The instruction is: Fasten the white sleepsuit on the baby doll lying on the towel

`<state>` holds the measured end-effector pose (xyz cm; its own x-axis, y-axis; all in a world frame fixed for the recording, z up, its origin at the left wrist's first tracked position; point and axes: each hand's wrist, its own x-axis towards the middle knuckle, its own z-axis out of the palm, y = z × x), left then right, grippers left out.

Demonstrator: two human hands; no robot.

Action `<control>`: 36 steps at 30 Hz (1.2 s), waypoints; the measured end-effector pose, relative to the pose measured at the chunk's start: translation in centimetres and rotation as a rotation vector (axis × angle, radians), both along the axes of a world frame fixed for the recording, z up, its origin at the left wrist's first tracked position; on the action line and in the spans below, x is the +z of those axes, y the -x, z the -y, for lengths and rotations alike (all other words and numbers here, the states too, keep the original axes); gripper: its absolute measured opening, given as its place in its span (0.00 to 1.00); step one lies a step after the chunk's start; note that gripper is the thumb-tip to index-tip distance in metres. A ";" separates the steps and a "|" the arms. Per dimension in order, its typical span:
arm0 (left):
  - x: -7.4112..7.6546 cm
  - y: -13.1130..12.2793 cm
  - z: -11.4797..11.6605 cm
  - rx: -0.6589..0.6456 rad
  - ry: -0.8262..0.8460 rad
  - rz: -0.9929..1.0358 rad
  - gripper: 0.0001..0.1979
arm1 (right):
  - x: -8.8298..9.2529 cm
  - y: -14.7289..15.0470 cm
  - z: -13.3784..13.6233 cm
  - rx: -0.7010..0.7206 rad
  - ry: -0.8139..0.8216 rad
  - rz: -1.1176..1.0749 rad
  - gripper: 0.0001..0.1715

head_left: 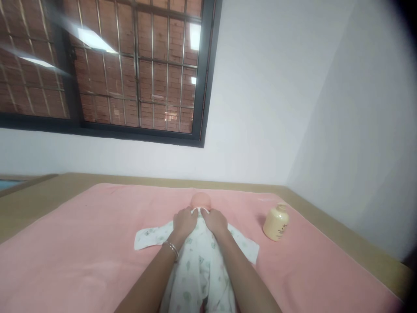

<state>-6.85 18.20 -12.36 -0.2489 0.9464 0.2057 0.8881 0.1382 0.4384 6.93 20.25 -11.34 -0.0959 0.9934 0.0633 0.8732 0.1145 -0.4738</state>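
Note:
A baby doll lies on its back on a pink blanket (107,226), its round head (200,200) pointing away from me. White baby clothes (187,278) with a pale green print cover its body, and the sleeves spread out to both sides. My left hand (185,224), below a silver bracelet (172,250) on the wrist, is closed on the left side of the collar. Opposite it, my right hand (214,222) grips the collar's right side. Both thumbs point inward near the doll's neck. The doll's face and arms cannot be made out.
To the right of the doll a cream-coloured bottle (276,222) stands on the blanket. A wooden table edge (156,182) runs behind, against a white wall (254,108). At the upper left is a dark-framed window (200,87) with metal bars.

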 end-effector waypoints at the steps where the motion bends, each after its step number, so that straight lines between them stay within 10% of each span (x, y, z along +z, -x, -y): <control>1: 0.0 0.0 0.0 -0.001 -0.003 0.003 0.24 | 0.0 0.0 0.0 -0.001 0.003 0.000 0.39; 36: 0.6 -0.3 0.6 -0.006 -0.075 -0.044 0.23 | 0.0 0.3 0.4 -0.033 -0.054 0.008 0.36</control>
<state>-6.51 17.60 -11.75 -0.2326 0.9293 0.2868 0.9076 0.1014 0.4075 6.64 19.90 -11.32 -0.0638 0.9911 0.1164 0.8807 0.1108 -0.4605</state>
